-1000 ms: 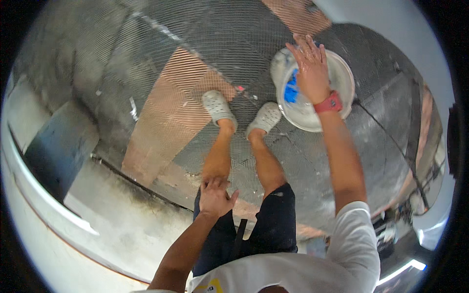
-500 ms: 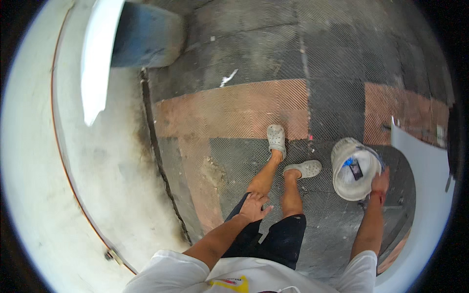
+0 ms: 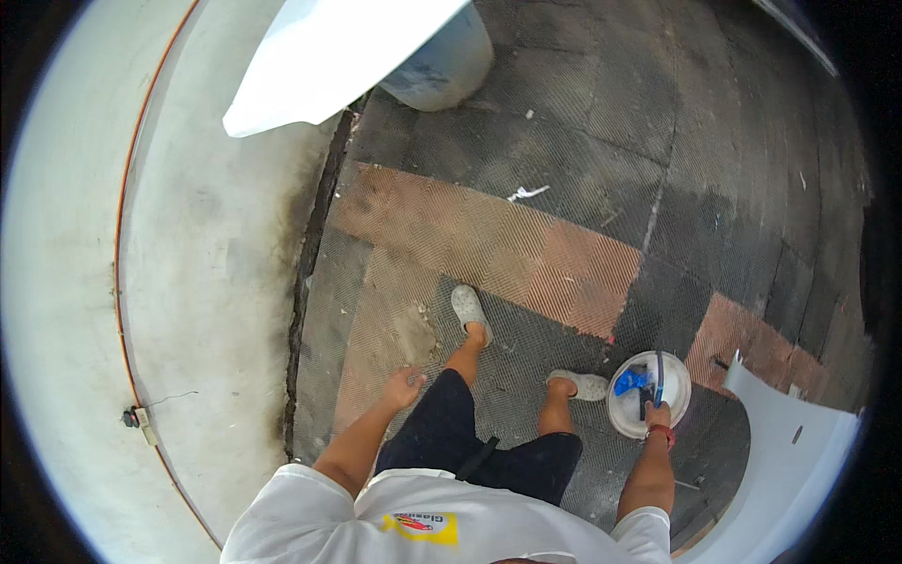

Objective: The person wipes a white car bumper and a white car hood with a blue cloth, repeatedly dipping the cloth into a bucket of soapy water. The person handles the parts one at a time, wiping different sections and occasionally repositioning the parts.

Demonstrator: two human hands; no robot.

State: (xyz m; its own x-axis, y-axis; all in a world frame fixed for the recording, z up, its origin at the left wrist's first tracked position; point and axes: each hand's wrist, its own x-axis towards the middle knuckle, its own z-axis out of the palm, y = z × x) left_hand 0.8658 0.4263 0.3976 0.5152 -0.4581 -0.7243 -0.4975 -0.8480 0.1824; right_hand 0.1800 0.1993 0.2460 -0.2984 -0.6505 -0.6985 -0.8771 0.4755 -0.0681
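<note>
The right hand [image 3: 659, 415] grips the blue handle [image 3: 660, 368] of a white bucket [image 3: 628, 418]; whether the left hand [image 3: 404, 386], beside dark shorts [image 3: 427, 428], is closed cannot be told.

Bounded at L by off-white wall [image 3: 216, 216], smudged dk nr base. Strung w/ thin orange line [image 3: 119, 282] + small fitting [image 3: 145, 427]. Floored in dk grey ribbed tiles [image 3: 601, 94], crossed by reddish-brown bands [image 3: 460, 221]. Edged alongside wall by ragged dk gap [image 3: 307, 254]. Lit brighter L, dimmer upper R.
</note>
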